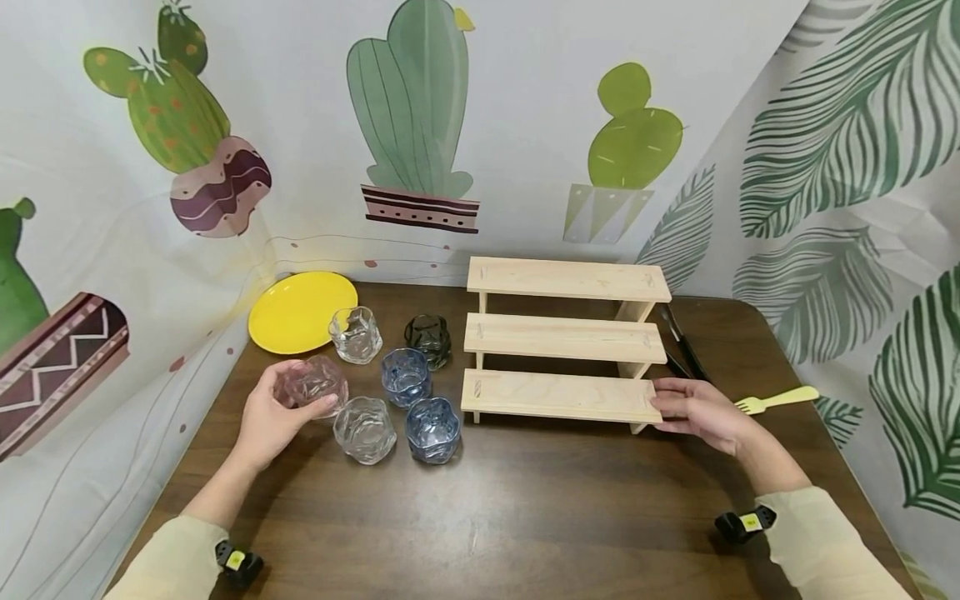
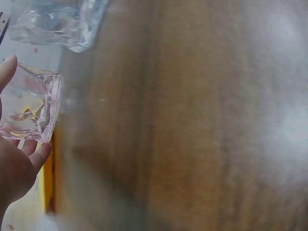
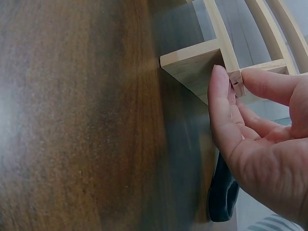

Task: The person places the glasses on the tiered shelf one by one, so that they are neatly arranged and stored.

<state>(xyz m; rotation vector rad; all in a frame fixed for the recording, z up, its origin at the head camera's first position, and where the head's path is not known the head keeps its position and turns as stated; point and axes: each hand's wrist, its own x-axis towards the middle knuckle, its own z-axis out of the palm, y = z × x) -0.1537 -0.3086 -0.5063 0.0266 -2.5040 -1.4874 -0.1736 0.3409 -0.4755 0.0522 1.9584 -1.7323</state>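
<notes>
We see a yellow plate (image 1: 288, 312) at the far left of the brown desk (image 1: 525, 517). Toward the right edge we find a yellow fork (image 1: 783, 398), tines leftward, and a long black object (image 1: 691, 358), partly hidden. Behind hangs pale cloth (image 1: 525, 100) printed with potted cacti and leaves.

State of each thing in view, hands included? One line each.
Left hand, gripping pink glass
Pink glass, held
Right hand, pinching wooden shelf
Wooden shelf, standing
Front clear glass, standing
Rear clear glass, standing
Front blue glass, standing
Rear blue glass, standing
Dark glass, standing, partly hidden
Yellow plate, lying flat
Yellow fork, lying flat
Black item, partly hidden
</notes>
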